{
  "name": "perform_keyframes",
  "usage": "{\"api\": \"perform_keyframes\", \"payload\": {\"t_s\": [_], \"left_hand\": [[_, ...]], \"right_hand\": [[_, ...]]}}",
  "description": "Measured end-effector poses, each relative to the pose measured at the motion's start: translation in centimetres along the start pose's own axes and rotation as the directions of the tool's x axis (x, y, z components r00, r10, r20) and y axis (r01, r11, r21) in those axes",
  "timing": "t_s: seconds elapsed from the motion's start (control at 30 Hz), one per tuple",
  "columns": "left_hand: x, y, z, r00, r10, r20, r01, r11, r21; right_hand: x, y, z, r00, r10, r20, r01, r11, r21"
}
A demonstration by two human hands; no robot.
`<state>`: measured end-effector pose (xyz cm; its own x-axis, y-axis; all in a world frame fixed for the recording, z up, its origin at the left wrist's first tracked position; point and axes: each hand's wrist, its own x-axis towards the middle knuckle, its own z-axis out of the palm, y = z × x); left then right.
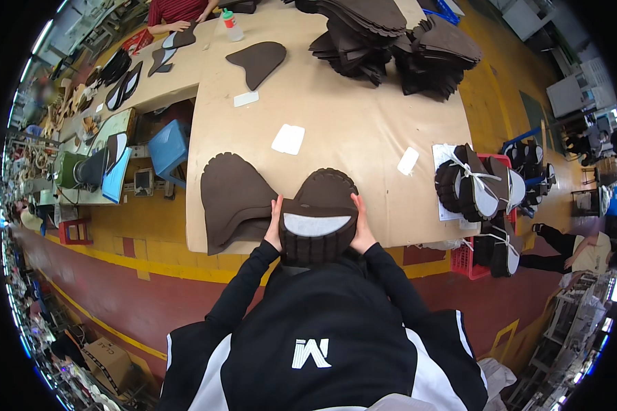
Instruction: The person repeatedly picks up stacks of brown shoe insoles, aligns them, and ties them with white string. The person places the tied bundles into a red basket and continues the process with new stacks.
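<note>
At the near edge of the table, both my hands grip a thick stack of dark brown cut pieces (319, 188) with scalloped edges. A pale crescent-shaped patch (320, 225) shows on its near part. My left hand (274, 222) presses against the stack's left side, and my right hand (362, 226) against its right side. Fingers reach up along both sides, their undersides hidden. Just left of my left hand lies another brown stack (234, 192), wide and curved, partly overlapping the table's front edge.
Paper slips (288, 139) and a single brown piece (259, 61) lie on the tan table (349, 130). Tall brown stacks (370, 41) stand at the far right. Tied bundles (469, 185) sit by a red crate (463, 260). Another person's hands (178, 26) work at the far left.
</note>
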<state>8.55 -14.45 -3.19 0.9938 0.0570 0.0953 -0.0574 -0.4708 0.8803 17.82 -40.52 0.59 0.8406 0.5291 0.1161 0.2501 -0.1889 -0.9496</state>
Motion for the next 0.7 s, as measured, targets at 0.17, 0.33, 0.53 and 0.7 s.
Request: {"api": "perform_keyframes", "payload": {"t_s": [0.17, 0.33, 0.53, 0.7], "left_hand": [[3.2, 3.6, -1.1, 0.985, -0.084, 0.149, 0.094, 0.994, -0.058], [3.7, -5.9, 0.2, 0.993, 0.01, 0.119, 0.029, 0.946, -0.323], [4.5, -0.1, -0.6, 0.998, -0.051, -0.036, 0.037, 0.953, -0.302], [4.9, 1.1, -1.6, 1.0, -0.002, 0.011, 0.004, 0.982, -0.187]], "right_hand": [[2.5, -1.8, -1.8, 0.996, 0.09, 0.008, -0.09, 0.996, 0.007], [3.9, -0.1, -2.8, 0.972, 0.043, 0.231, -0.062, 0.995, 0.076], [3.7, -2.9, -1.0, 0.976, -0.208, 0.061, 0.215, 0.963, -0.165], [3.6, -2.7, -0.2, 0.981, -0.168, -0.101, 0.142, 0.964, -0.225]]}}
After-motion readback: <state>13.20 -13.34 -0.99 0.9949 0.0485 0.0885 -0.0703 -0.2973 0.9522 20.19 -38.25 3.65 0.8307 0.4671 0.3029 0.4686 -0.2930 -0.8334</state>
